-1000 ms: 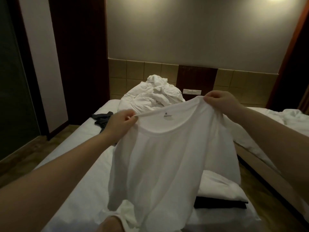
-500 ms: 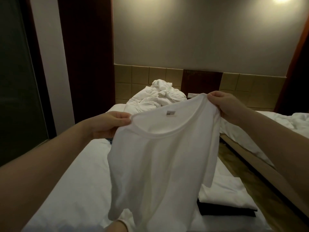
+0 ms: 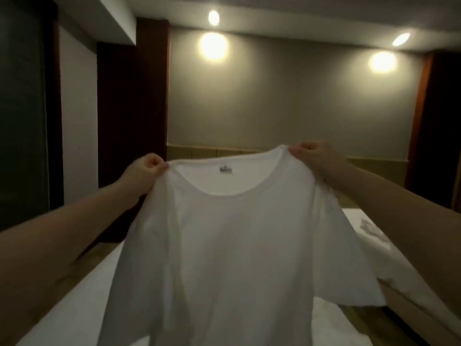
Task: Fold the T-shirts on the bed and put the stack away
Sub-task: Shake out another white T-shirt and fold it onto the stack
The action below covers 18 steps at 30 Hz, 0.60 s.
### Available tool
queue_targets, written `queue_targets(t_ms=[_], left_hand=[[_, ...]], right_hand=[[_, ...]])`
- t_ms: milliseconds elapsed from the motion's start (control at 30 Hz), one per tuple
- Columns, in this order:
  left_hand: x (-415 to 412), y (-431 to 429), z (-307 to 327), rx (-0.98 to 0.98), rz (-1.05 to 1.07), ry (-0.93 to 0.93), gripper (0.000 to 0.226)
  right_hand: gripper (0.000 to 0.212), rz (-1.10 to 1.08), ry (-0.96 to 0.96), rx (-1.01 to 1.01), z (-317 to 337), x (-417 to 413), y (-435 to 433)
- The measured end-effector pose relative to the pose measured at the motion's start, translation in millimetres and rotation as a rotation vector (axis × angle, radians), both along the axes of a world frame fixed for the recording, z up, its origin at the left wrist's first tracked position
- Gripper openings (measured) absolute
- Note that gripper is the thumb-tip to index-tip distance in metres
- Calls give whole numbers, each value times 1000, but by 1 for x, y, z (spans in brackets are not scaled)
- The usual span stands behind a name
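Holding a white short-sleeved cotton T-shirt (image 3: 224,245) up in front of me, I have it spread by the shoulders in the air above the white-sheeted bed (image 3: 74,308). The neck opening faces me, with a small grey label (image 3: 225,170) showing inside the collar. The shirt's body hangs straight down and its hem runs out of the bottom of the view, so I cannot tell whether it touches the sheet. On my right the sleeve flares outward, and its lower edge hangs over the strip of brown wooden floor (image 3: 369,318) between this bed and the second white bed (image 3: 359,221) beside it. On my left the bare sheet lies open as far as the bed's edge, which runs diagonally toward the dark wooden wall panel (image 3: 117,121). Ahead, above the collar, is a plain grey wall (image 3: 287,101) with round wall lights (image 3: 213,45).

My left hand (image 3: 147,168) is curled into a fist, pinching the shoulder just beside the collar. My right hand (image 3: 309,153) grips the other shoulder the same way, a little higher and farther out. Both bare forearms reach forward and inward from the bottom corners.
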<state>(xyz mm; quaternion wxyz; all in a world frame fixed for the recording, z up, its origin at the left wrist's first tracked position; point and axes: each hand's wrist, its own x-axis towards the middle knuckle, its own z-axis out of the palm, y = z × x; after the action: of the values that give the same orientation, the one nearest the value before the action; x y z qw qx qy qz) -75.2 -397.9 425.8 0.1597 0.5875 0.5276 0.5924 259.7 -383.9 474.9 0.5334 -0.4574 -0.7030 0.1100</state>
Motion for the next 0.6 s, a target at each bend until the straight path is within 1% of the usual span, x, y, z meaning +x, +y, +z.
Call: queue_targets(t_ms=[33, 67, 100, 167, 200, 233, 267, 300, 333, 367, 400, 467, 500, 533, 600], left_hand=[[-3, 2, 27, 53, 31, 45, 18], [-4, 4, 50, 90, 55, 91, 18], [-5, 6, 67, 111, 95, 160, 16], [-2, 8, 89, 113, 206, 310, 11], [-2, 8, 96, 137, 244, 325, 10], [-2, 6, 102, 186, 263, 290, 10], [-3, 4, 108, 242, 266, 232, 10], [-5, 2, 111, 271, 275, 239, 9], [-6, 1, 109, 256, 288, 313, 9], [-7, 0, 103, 234, 294, 389, 9], [-10, 2, 95, 237, 295, 398, 10], [-13, 2, 80, 295, 308, 327, 11], [-13, 0, 73, 322, 316, 323, 12], [-13, -1, 66, 334, 324, 345, 13], [-14, -2, 56, 372, 319, 407, 15]], right_hand=[[20, -3, 69, 68, 21, -4, 3], [20, -7, 99, 118, 35, -8, 5], [20, -9, 67, 148, 45, -13, 10], [20, -81, -188, 132, 51, -21, 21], [20, -143, -259, 179, 53, -24, 25], [19, -184, -199, 262, 57, -27, 23], [18, -190, -74, 350, 61, -28, 19], [16, -169, 15, 393, 65, -29, 18], [15, -167, -36, 392, 63, -33, 16], [16, -176, -171, 369, 56, -35, 16], [18, -180, -248, 358, 47, -33, 21], [19, -171, -197, 365, 35, -25, 21], [19, -168, -202, 374, 29, -20, 20], [20, -162, -231, 362, 23, -16, 19], [21, -151, -205, 339, 17, -9, 18]])
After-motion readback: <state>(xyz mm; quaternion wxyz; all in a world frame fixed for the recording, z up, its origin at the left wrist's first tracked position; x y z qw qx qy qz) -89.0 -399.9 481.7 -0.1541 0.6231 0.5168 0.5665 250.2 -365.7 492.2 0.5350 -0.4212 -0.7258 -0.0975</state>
